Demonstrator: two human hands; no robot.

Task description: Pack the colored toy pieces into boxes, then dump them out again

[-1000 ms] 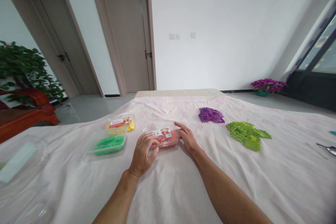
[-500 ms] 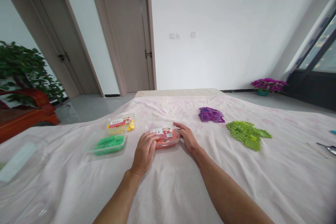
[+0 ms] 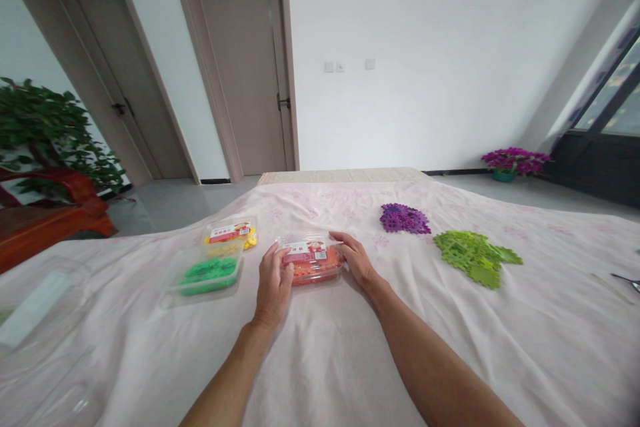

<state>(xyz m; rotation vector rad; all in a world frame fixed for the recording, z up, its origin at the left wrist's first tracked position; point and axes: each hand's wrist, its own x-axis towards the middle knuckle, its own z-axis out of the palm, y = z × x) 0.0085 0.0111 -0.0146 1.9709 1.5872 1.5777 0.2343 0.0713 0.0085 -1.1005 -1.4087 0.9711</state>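
Note:
A clear plastic box of red pieces (image 3: 313, 261) with a red and white label lies on the pale pink cloth (image 3: 350, 347). My left hand (image 3: 273, 285) grips its left end, thumb on the lid. My right hand (image 3: 356, 260) cups its right end with the fingers curled against the side. To the left stand a clear box of green pieces (image 3: 209, 273) and, behind it, a clear box of yellow pieces (image 3: 231, 234).
Loose purple pieces (image 3: 404, 219) and a heap of light green pieces (image 3: 475, 256) lie on the cloth to the right. A spoon (image 3: 631, 280) shows at the right edge. Clear lids (image 3: 35, 307) lie at the left. Beyond are doors, a plant, and a red wooden chair.
My left hand has slid from the box's front left corner up along its left end. The box and my right hand have barely moved.

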